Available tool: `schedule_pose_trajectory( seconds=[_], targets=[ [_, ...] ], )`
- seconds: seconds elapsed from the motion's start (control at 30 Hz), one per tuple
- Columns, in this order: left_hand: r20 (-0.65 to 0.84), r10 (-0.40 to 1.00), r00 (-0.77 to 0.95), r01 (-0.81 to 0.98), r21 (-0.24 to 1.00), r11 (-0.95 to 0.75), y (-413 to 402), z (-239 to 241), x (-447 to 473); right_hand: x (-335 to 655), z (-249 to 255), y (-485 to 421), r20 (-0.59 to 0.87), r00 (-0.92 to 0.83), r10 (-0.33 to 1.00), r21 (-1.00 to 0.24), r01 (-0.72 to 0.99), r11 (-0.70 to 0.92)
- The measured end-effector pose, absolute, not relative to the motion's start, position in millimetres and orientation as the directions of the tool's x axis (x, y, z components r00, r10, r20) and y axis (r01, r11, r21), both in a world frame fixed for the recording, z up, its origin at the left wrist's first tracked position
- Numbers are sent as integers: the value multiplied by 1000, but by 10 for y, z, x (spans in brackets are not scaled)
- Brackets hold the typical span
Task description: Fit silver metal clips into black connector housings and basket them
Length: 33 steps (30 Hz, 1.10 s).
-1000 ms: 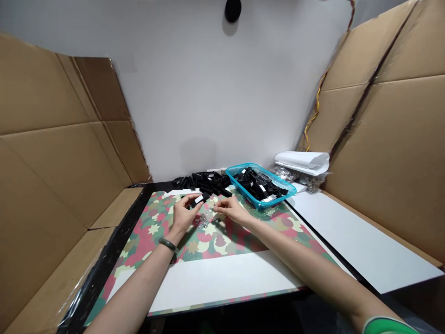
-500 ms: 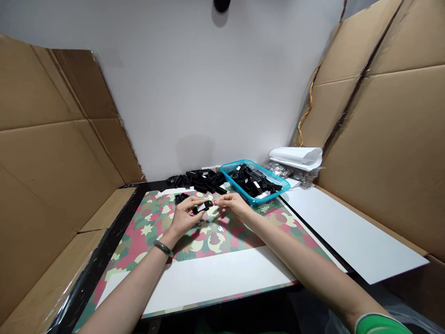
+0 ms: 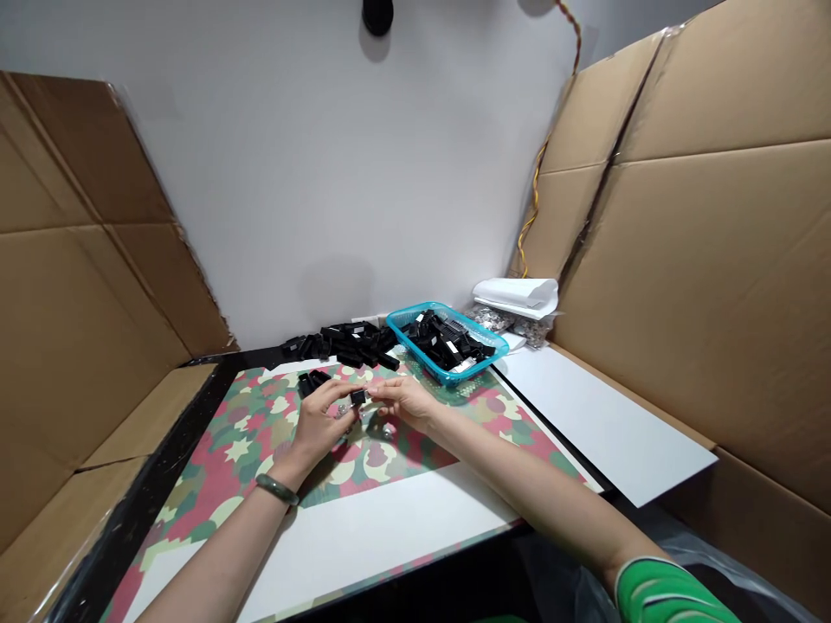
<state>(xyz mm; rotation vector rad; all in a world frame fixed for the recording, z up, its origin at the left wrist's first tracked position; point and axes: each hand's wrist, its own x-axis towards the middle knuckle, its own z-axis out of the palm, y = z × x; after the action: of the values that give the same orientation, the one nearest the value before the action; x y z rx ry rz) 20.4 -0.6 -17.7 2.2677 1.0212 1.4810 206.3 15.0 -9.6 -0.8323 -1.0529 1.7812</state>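
Part (image 3: 357,397) pinched in the left hand (image 3: 313,426) wants steadying over the desk (image 3: 383,519), inside its near edge, the right hand (image 3: 407,401) alongside, fingertips drawn together, contents unclear.

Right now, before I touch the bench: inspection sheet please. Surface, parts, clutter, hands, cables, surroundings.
Surface: patterned sheet, white area along its near side.
Job's things: black part in left hand; shiny bits on the sheet near the hands; black pile at back; more black parts in basket.
Clutter: white paper atop clear bags, right of basket.
Hands: left grips the part; right hand pinched beside it, contents too small to tell.
Cables: yellow cable along right cardboard's far edge, clear of hands.
Surroundings: left cardboard, wall behind.
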Motion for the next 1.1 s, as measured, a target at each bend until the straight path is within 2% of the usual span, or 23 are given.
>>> schedule_pose_trajectory(
  seconds=[0.17,0.43,0.57,0.87,1.0,1.1],
  targets=[
    [735,636,237,407,519,-752,-27,-183,254,2002,-125,99,-59,-341,938,-908,-372,-192],
    [698,690,192,364,602,-711,-49,-191,281,2014,-71,45,-48,-326,944,-920,-354,-169],
    [714,680,167,373,593,-714,-35,-197,275,2014,-61,29,-39,-299,953,-927,-345,-147],
    [743,661,104,377,586,-717,-41,-226,335,1961,-189,36,57,-254,966,-961,-277,-16],
    [687,725,46,321,677,-662,-49,-222,343,1982,-133,39,220,-298,929,-970,-171,175],
    [591,807,3,209,789,-578,-31,-237,337,2002,-96,43,355,-316,880,-933,-58,355]
  ],
)
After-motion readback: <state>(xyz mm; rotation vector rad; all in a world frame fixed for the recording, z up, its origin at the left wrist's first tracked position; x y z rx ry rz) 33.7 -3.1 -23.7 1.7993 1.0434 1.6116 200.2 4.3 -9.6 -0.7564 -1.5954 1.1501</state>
